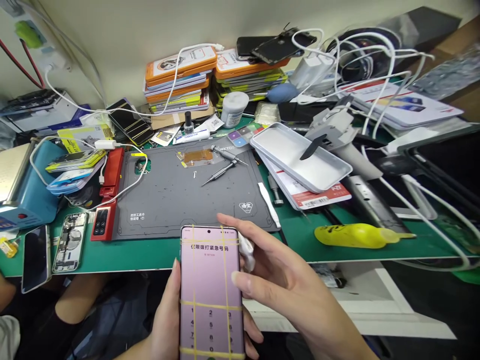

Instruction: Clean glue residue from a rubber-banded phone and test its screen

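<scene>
My left hand [168, 320] holds a smartphone [211, 290] upright from below, near the bench's front edge. Its lit pinkish screen shows a dial pad and is crossed by yellow rubber bands. My right hand [285, 285] hovers at the phone's right edge, thumb over the screen, with a small white wipe [246, 250] pinched between its fingers. Beyond the phone lies a dark grey repair mat [180, 195] with two screwdrivers [221, 167] on it.
A white tray [300, 157] and a yellow squeeze bottle [356, 235] lie to the right. Stacked orange cases [180, 80] stand at the back, with white cables [375, 65] at the back right. An opened phone [70, 241], a red tool [107, 200] and a blue machine [26, 190] sit left.
</scene>
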A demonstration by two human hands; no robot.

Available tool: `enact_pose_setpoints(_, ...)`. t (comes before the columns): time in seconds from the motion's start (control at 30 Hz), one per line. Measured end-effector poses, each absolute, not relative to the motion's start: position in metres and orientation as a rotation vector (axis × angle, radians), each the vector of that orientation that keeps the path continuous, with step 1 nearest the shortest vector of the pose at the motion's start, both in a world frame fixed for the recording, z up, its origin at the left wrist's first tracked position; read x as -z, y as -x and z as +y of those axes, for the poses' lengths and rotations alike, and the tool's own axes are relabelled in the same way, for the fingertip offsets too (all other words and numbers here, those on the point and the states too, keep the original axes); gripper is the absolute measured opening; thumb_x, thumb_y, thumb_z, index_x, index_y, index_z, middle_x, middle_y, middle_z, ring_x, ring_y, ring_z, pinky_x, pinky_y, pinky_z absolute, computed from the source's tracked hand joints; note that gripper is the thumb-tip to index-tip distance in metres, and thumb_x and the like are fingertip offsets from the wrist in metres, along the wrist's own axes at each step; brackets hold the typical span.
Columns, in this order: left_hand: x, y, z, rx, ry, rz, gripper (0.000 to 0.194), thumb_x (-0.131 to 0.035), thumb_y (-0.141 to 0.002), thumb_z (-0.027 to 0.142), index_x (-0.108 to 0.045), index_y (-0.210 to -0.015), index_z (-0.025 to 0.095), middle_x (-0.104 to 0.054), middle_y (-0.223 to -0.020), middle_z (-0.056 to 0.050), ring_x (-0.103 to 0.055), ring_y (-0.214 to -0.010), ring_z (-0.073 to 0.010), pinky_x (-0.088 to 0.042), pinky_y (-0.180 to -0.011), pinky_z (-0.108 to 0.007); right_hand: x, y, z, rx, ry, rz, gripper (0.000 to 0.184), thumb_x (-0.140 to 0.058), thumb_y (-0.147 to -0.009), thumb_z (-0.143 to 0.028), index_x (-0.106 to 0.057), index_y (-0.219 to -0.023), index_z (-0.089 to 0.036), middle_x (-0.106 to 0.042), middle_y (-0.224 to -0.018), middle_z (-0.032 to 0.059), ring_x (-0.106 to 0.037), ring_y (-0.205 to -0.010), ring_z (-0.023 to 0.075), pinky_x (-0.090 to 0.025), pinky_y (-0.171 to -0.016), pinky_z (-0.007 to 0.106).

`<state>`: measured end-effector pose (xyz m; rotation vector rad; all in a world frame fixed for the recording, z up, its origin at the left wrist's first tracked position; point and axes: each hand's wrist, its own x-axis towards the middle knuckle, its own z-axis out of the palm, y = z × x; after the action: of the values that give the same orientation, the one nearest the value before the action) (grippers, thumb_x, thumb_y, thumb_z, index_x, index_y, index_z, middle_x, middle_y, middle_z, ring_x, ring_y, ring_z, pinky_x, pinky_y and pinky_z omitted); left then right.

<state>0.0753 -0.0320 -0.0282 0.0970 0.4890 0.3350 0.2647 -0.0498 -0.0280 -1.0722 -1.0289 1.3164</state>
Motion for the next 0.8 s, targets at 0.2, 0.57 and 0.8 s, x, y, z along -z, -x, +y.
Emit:
enact_pose_setpoints(0.2, 0.030, -0.073, -0.033, -0.326, -0.113, 0.526, 0.102, -0.048, -0.082, 0.091, -0.071, -0.128, 0.003, -0.082, -0.097, -0.014, -0.079, -0.081, -0.0198, -0.062, -0.082, -0.025, 0.027, -0.264, -0.048, -1.206, 1.101, -1.149, 0.055, -0.066, -0.100, -0.035, -0.055, -0.153, -0.033, -0.065, -0.133, 0.0141, -0.072, -0.107, 0.0291, -0.067, -0.076, 0.039)
enact_pose_setpoints(0.57, 0.029, -0.074, -0.035, -0.345, -0.245, 0.723, 0.094, -0.057, -0.075, 0.092, -0.077, -0.114, 0.010, -0.079, -0.093, -0.012, -0.075, -0.080, -0.0178, -0.058, -0.081, -0.025, 0.011, -0.253, -0.036, -1.110, 1.410, -1.101, 0.044, -0.071, -0.096, -0.041, -0.066, -0.139, -0.035, -0.059, -0.125, 0.0104, -0.068, -0.090, 0.0223, -0.060, -0.053, 0.030)
enact_pose_setpoints(0.8, 0.030, -0.070, -0.039, -0.313, -0.332, 0.810, 0.096, -0.055, -0.073, 0.095, -0.078, -0.110, 0.009, -0.079, -0.091, -0.013, -0.072, -0.079, -0.0180, -0.055, -0.076, -0.025, -0.014, -0.239, -0.012, -1.104, 1.540, -1.202, 0.025, -0.073, -0.088, -0.047, -0.077, -0.106, -0.030, -0.056, -0.118, 0.0081, -0.061, -0.111, 0.0270, -0.064, -0.088, 0.043)
